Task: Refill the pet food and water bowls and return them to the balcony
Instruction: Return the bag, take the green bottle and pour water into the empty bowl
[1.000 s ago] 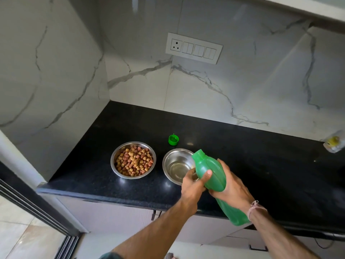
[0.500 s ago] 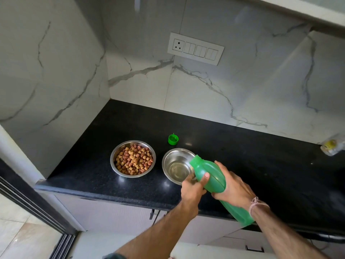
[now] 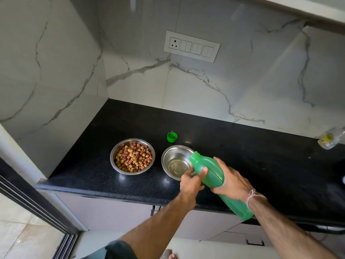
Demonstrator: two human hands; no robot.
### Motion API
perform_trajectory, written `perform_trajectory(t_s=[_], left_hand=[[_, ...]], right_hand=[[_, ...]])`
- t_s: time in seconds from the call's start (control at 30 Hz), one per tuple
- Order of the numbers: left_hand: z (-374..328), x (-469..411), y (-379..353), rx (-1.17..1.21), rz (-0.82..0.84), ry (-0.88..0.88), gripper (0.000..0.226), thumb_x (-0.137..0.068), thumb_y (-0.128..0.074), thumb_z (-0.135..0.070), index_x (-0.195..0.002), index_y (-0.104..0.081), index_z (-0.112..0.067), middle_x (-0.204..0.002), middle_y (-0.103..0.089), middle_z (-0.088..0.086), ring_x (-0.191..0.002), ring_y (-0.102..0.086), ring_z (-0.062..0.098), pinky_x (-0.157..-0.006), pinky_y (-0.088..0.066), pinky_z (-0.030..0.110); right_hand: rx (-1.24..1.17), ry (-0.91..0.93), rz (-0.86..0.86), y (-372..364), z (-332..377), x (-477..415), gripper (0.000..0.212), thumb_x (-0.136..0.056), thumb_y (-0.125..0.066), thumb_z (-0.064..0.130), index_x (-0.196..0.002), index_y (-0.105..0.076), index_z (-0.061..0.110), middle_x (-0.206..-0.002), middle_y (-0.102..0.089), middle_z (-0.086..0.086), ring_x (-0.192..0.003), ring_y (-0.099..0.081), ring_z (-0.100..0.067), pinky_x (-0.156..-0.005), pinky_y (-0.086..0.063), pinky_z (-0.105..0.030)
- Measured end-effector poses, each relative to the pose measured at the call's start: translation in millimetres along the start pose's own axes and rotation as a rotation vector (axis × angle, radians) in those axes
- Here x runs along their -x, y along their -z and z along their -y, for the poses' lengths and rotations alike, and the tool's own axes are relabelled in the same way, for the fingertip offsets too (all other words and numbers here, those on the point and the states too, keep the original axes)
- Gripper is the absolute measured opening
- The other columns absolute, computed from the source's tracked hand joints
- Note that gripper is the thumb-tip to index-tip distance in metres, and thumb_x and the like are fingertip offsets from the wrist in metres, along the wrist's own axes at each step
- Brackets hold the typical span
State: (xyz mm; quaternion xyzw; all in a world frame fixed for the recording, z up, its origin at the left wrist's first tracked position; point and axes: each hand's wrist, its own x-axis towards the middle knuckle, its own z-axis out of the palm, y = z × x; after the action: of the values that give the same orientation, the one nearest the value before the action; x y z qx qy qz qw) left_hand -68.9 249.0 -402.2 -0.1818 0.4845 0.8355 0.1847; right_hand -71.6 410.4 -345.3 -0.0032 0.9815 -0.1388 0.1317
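Note:
Two steel bowls stand on the black counter (image 3: 242, 150). The left bowl (image 3: 114, 157) is full of brown kibble. The right bowl (image 3: 166, 157) holds a little water. A green bottle (image 3: 211, 174) is tilted with its open mouth over the right bowl's rim. My right hand (image 3: 233, 182) grips the bottle's middle. My left hand (image 3: 192, 182) holds the bottle's lower side near the neck, thumb on it, right at the bowl's near rim. The bottle's green cap (image 3: 172, 137) lies behind the bowls.
Marble walls close the counter at the left and back, with a switch panel (image 3: 192, 46) above. A clear plastic item (image 3: 330, 140) lies at the far right. The counter's front edge runs under my arms; a sliding door track (image 3: 63, 245) is at lower left.
The bottle has tipped lower, its mouth coming closer over the right bowl. Water now shows in the bowl's bottom. Both hands kept their hold.

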Motion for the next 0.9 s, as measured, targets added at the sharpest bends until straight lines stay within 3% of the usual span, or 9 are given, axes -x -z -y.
perform_trajectory(t_s=[0.27, 0.7, 0.9], left_hand=[[-3, 4, -1, -0.044, 0.006, 0.019, 0.061, -0.076, -0.084, -0.041, -0.129, -0.061, -0.019, -0.118, -0.072, -0.001, -0.107, -0.070, 0.021, -0.088, -0.061, 0.039], [-9, 18, -1, -0.123, -0.012, -0.025, 0.037, -0.088, -0.076, -0.038, -0.119, -0.065, -0.020, -0.111, -0.075, -0.001, -0.103, -0.072, 0.022, -0.097, -0.057, 0.045], [-9, 26, -7, -0.133, -0.057, -0.041, 0.044, -0.087, -0.077, -0.041, -0.123, -0.066, -0.017, -0.109, -0.076, -0.001, -0.100, -0.073, 0.021, -0.095, -0.058, 0.044]], right_hand=[[0.032, -0.044, 0.012, 3, 1, 7, 0.120, -0.069, -0.083, 0.045, -0.154, 0.001, 0.049, -0.118, -0.054, 0.003, -0.098, -0.060, -0.018, -0.075, -0.050, -0.034], [0.035, -0.006, 0.033, 9, 3, 9, 0.123, -0.064, -0.082, 0.049, -0.155, 0.000, 0.049, -0.122, -0.057, 0.000, -0.097, -0.064, -0.021, -0.083, -0.059, -0.044], [0.033, 0.029, 0.058, 16, 3, 11, 0.123, -0.062, -0.080, 0.051, -0.155, 0.000, 0.048, -0.123, -0.058, -0.001, -0.096, -0.065, -0.023, -0.083, -0.059, -0.043]])
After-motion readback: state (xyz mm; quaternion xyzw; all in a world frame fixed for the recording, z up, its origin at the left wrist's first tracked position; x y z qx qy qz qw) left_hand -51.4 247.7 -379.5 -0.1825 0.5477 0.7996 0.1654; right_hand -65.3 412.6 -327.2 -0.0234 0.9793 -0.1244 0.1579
